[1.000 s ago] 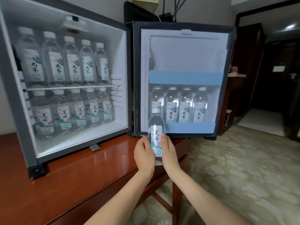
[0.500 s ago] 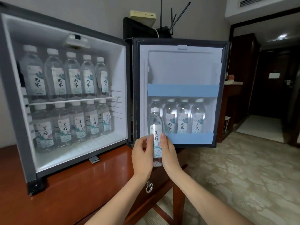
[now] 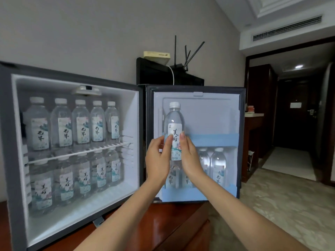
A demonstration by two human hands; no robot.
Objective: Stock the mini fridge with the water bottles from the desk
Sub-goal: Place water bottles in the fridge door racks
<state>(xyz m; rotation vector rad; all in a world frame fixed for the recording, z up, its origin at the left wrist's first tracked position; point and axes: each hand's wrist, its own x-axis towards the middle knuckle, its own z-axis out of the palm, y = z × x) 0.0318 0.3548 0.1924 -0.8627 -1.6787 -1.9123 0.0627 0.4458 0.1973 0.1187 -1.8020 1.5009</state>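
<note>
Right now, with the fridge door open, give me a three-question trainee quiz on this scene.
1. True or false: the left hand and the right hand both hold the raised bottle.
2. Which shelf in the door shows no bottles standing in it? A. the upper door shelf B. the lower one
3. How many bottles show in a row on the wire shelf?
Key: 1 true; 2 A; 3 five.

A clear, white-capped water bottle (image 3: 174, 127) is held upright before the open door (image 3: 208, 115) of the mini fridge (image 3: 7, 142). Matching bottles (image 3: 81, 124) are ranged upright on both inner shelves and in the door's lower rack.
</note>
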